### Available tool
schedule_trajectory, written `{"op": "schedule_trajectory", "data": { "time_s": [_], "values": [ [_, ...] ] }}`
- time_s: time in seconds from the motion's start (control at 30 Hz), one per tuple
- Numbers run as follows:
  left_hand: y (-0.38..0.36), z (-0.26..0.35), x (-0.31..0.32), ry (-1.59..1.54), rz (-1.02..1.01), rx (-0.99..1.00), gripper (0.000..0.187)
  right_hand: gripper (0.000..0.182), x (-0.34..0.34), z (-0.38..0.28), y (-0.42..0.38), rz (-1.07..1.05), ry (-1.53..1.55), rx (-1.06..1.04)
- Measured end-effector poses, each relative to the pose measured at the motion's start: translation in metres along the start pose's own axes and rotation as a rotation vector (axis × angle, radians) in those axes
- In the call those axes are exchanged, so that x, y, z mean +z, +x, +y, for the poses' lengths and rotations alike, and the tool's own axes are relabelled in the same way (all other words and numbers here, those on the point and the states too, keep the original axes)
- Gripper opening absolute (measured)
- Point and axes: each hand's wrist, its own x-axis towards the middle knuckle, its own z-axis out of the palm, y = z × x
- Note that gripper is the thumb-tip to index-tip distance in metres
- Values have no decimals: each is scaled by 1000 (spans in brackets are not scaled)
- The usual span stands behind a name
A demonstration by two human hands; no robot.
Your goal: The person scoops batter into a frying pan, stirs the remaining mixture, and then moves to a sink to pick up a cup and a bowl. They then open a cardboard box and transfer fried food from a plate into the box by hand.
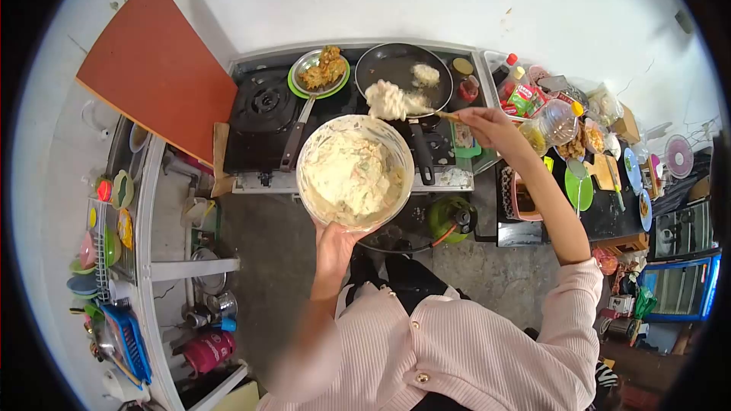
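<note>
My left hand (335, 247) grips the near rim of a white bowl (304, 192), which holds a pale, thick batter (352, 171) with bits of vegetable in it. In my right hand (491, 128) is the handle of a spoon (443, 115), reaching left over a black frying pan (375, 67). A heaped lump of batter (387, 100) sits at the spoon's end, above the pan's near edge, and hides the spoon's bowl. One pale fritter (425, 74) lies in the oil at the pan's right.
Left of the pan, fried fritters (326, 68) fill a strainer with a long handle (297, 137) over a green-rimmed plate. An unused burner (266, 100) is at the stove's left. Bottles (560, 122) and a cutting board (603, 173) crowd the right counter. A green gas cylinder (449, 221) stands below.
</note>
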Motion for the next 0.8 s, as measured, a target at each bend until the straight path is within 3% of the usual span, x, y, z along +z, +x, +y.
{"op": "schedule_trajectory", "data": {
  "time_s": [0.17,0.2,0.53,0.63,0.67,0.8],
  "values": [
    [-1,0,5,74,63,-21,66,17,-23,5,59,144,-21,14],
    [1,-3,-5,-22,-10,-39,69,17,-26,9,72,177,-37,17],
    [-8,-8,-13,-95,49,-53,72,23,-54,75,205,352,-257,55],
    [-6,-12,-20,-113,81,-52,72,24,-57,90,232,397,-403,11],
    [-6,-13,-23,-116,92,-50,72,27,-58,99,242,444,-456,-183],
    [-7,-8,-24,-77,118,-39,73,28,-53,101,256,466,-679,-208]
  ]
}}
